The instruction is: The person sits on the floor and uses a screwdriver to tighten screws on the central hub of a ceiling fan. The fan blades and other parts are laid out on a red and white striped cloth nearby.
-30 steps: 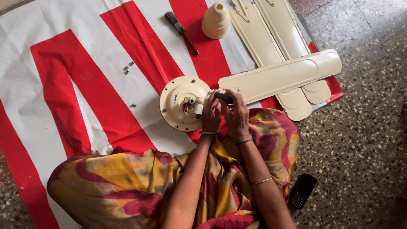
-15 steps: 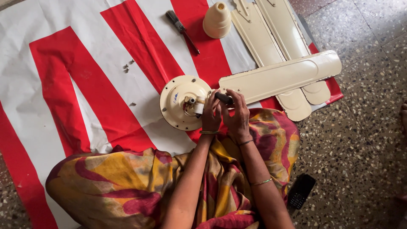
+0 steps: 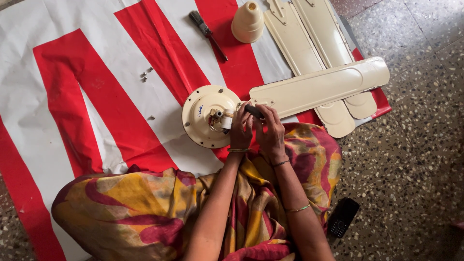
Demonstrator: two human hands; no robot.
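Both hands meet at the fan motor [image 3: 209,116] rim: left hand [image 3: 240,131] pressed on the housing, right hand [image 3: 269,130] closed around a dark tool handle [image 3: 253,111] where the blade [image 3: 319,87] joins. A slip there could drop a screw or shift the blade.

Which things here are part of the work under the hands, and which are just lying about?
In the work:
- left hand on the round cream fan motor
- right hand gripping a dark tool handle
- fan blade at the motor

Lying about:
- two loose blades
- cream cone cover
- screwdriver
- small screws
- black phone
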